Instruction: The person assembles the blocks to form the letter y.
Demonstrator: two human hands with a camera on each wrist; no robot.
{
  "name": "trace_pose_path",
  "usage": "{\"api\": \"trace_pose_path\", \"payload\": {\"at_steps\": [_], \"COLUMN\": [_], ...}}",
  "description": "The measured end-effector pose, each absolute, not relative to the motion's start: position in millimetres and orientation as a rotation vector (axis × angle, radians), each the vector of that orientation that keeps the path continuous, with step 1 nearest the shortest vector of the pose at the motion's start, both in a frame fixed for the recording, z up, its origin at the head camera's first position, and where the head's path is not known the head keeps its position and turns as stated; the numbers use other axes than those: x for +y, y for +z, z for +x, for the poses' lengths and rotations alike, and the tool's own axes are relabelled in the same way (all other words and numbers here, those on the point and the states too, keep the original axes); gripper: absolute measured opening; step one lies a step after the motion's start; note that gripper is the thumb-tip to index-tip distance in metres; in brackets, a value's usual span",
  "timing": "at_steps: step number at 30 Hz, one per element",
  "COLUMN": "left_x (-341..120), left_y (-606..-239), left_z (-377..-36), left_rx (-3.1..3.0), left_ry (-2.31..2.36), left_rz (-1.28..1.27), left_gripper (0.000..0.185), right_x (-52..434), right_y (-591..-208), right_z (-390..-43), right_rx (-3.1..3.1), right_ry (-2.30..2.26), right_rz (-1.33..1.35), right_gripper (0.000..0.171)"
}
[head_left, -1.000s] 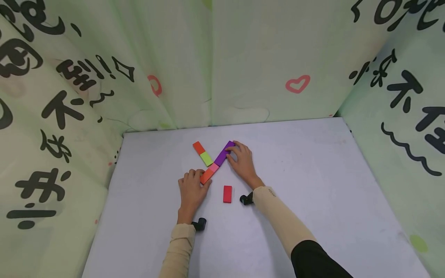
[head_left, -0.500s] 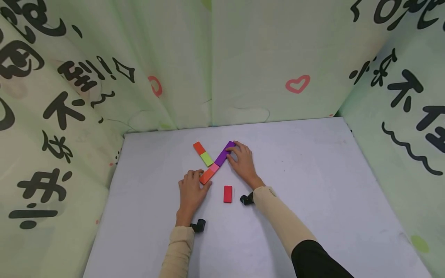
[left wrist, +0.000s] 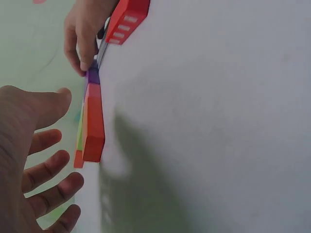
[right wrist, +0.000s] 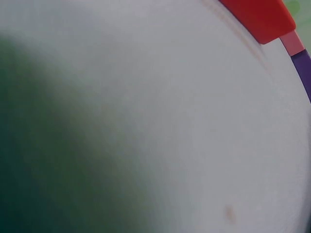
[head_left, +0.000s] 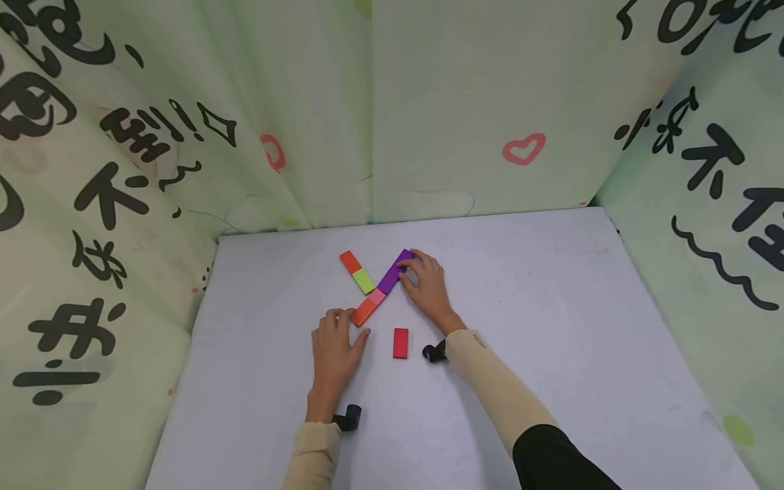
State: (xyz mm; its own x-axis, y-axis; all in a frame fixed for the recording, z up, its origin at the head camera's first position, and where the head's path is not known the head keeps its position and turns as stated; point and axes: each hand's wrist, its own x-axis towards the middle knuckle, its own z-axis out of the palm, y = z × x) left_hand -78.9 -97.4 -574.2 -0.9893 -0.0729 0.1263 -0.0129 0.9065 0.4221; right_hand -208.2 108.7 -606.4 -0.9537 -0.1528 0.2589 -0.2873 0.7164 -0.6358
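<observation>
My left hand lies flat on the white table, fingers straight and a bit spread, holding nothing; the tips sit just beside the near end of the orange block, and I can't tell if they touch it. In the left wrist view the fingers are splayed, with a gap to that block. My right hand rests on the far end of the purple block, fingertips curled over its edge, pressing it.

Landmark is the orange block. The pink block butts against its far end, and the purple block continues from there in one diagonal line. The lime block lies just left of the pink one, touching the line at a corner, with a second orange block end to end beyond it. The red block lies alone, near and right of the orange block, between my wrists, clear on all edges.

Open table spreads wide to the right of the line and toward me. Printed green curtain closes the far edge and both sides.
</observation>
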Motion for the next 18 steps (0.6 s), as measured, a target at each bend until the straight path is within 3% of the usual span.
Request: {"api": "trace_pose_path", "payload": {"at_steps": [18], "left_x": [-53], "left_y": [-578], "left_z": [-43], "left_rx": [-2.911], "left_ry": [-0.676], "left_rz": [-0.069], "left_gripper": [0.051], "right_x": [109], "right_y": [-609], "right_z": [-211], "right_rx": [-2.719], "right_ry": [1.037], "right_rz": [0.37], "right_gripper": [0.024]}}
